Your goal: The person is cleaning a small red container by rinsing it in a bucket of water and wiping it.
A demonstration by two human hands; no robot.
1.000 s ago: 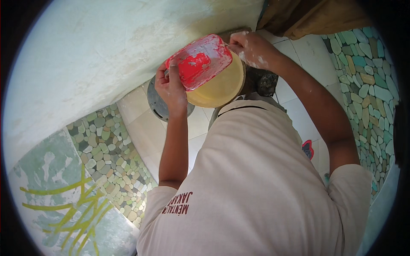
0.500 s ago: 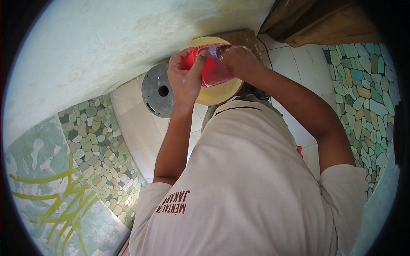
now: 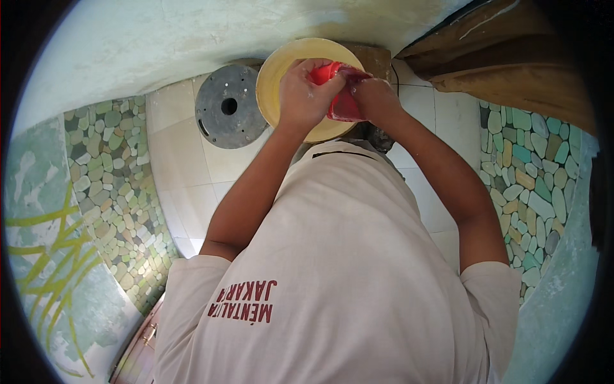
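The left hand [image 3: 307, 96] pinches the edge of a red container [image 3: 345, 107], thumb across its near side; the right hand [image 3: 378, 100] bends in at the opposite end, its fingertips hidden, so whether they grip or press cannot be told. The container sits between the two sets of fingers, over a yellow basin [image 3: 271, 86], its bright red marked with whitish smears; the hands cover much of it. Left of the fingers, beside the basin, lies a grey disc [image 3: 214, 121] with a centre hole. Beyond the fingers are a brown board [image 3: 378, 59] and the pale wall [image 3: 185, 41]; farther right hangs a brown cloth [image 3: 511, 64]
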